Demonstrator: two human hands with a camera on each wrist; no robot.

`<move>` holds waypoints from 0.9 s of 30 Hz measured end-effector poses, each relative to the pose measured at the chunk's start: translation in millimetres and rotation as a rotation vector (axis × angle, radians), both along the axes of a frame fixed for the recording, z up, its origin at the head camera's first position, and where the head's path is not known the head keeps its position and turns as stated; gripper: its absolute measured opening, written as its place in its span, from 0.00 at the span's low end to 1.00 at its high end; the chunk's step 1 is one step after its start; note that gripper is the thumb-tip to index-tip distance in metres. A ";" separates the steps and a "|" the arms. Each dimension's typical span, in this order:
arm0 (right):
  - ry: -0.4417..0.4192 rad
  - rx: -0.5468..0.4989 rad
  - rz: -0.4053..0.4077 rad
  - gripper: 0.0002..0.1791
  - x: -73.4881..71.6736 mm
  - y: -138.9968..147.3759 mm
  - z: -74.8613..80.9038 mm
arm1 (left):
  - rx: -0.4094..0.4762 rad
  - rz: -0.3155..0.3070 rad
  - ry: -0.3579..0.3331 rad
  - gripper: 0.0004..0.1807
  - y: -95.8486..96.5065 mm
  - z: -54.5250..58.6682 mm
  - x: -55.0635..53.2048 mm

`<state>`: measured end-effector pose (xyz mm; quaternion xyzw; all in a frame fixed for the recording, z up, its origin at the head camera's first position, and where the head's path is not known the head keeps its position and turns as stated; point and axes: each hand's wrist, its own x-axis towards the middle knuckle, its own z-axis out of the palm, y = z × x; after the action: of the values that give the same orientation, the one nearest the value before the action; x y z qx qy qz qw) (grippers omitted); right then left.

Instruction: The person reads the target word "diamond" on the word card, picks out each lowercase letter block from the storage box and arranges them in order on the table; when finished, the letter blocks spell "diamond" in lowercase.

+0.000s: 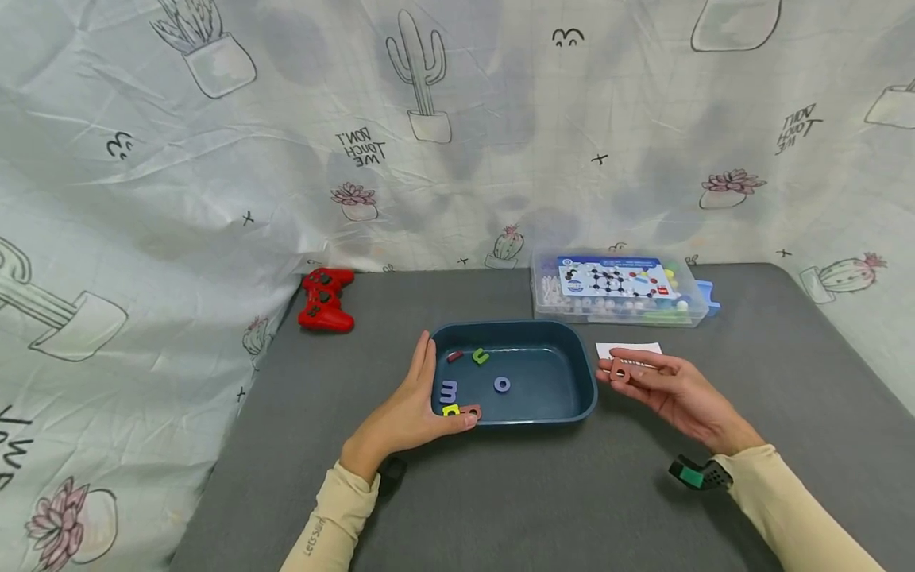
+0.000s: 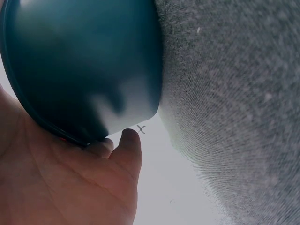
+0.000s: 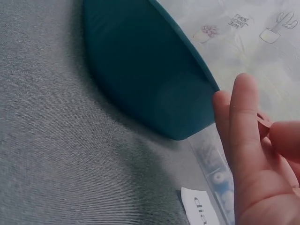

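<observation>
A dark blue tray (image 1: 543, 373) stands on the table with several small letters in it: a blue O (image 1: 502, 384), a purple m (image 1: 448, 392), a green letter (image 1: 480, 357), a yellow one (image 1: 450, 410), a brown one (image 1: 472, 411) and a small red piece (image 1: 455, 357). My left hand (image 1: 411, 405) grips the tray's left end, thumb over the front rim and fingers along the side. Just off the right end, my right hand (image 1: 675, 393) pinches a reddish-brown letter (image 1: 619, 371) between thumb and fingers. Only its edge shows in the right wrist view.
Behind the right hand lies a white paper slip (image 1: 629, 349) with printed letters. A clear plastic case (image 1: 618, 306) of molecule-model parts stands at the back against the patterned curtain (image 1: 457, 199). A red game controller (image 1: 326, 300) sits at the back left.
</observation>
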<state>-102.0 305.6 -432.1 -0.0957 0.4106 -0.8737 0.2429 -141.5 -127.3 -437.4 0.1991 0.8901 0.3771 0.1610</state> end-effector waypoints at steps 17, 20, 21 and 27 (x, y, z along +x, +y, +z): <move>0.045 0.051 -0.050 0.27 5.4 0.7 -4.7 | -0.028 0.009 -0.023 0.74 0.7 1.4 -0.8; 0.104 0.126 -0.052 0.26 5.6 1.8 -7.0 | -0.031 0.008 -0.023 0.74 0.6 0.8 -1.0; 0.123 0.151 -0.054 0.25 5.6 2.1 -7.9 | -0.029 0.007 -0.022 0.74 0.6 0.8 -1.0; 0.188 0.316 -0.118 0.20 5.8 0.3 -10.3 | -0.018 0.004 -0.016 0.73 0.4 0.7 -1.8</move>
<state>-96.2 305.9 -442.4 -0.1135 0.5685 -0.7982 0.1637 -143.4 -126.9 -436.7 0.1930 0.8926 0.3708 0.1690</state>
